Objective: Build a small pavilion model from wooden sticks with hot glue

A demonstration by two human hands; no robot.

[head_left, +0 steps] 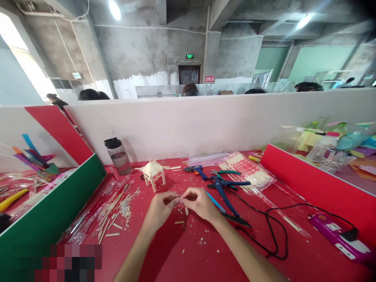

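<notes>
My left hand (165, 206) and my right hand (197, 201) meet fingertip to fingertip over the red table, both pinched closed. Whatever sits between the fingertips is too small to make out. Just beyond them stands a little pavilion (152, 174) built of pale wooden sticks, with a pointed roof on legs. Under my fingers lie short stick pieces (179, 222) and scattered crumbs. To the right of my right hand are a blue glue gun (197, 171), blue-handled cutters (225, 188) and green-handled pliers (227, 172).
A water bottle (118, 156) stands at the back left. Loose sticks and scraps (113, 213) lie on the left, bagged sticks (249, 170) at the back right. A black cable (272, 223) runs to a purple power strip (340, 237). Green (58, 199) and red (317, 176) dividers flank the table.
</notes>
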